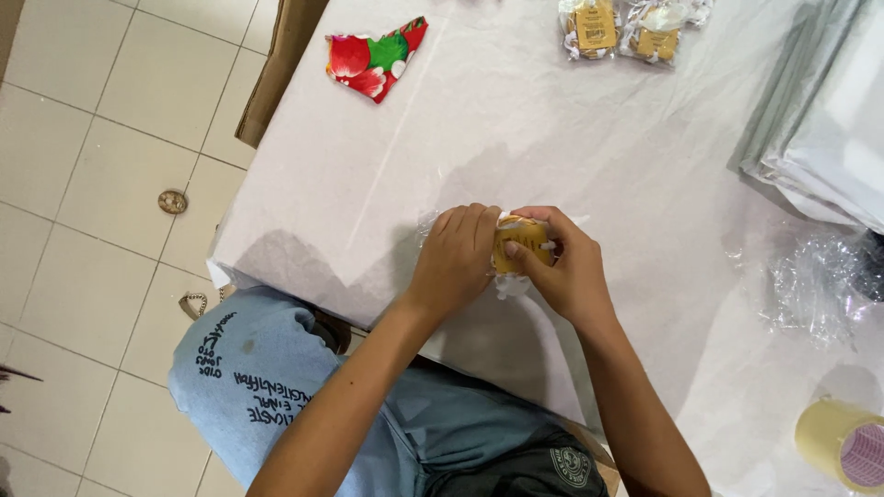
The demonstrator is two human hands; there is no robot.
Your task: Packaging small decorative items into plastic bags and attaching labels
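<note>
- Both my hands are on a small yellow packet (521, 245) wrapped in clear film, at the near edge of the table, right in front of me.
- My left hand (453, 258) cups it from the left, fingers curled over the top. My right hand (569, 269) clamps the right end, thumb across the yellow face. Both are closed tight on it.
- My guess on handling: light, small, fairly firm core, since it keeps a blocky shape under the grip.
- The film looks slick and crinkly, and loose white-ish tails stick out at the ends. Grab the body, not the tails.
- Contents are hard to tell, as my fingers cover most of it.
- Surface: table under a white paper-like cover (516, 129), creased, probably low grip.
- On it: two finished packets (626, 29) at the far edge, a scrap of red-green floral cloth (376, 57) far left, a stack of clear sheets (820, 129) far right, crumpled clear film (815, 281) to my right, and a roll of tape (843, 444) near right.
- Room: pale tiled floor (101, 184) to the left, with a small round object (172, 202) lying on it.
</note>
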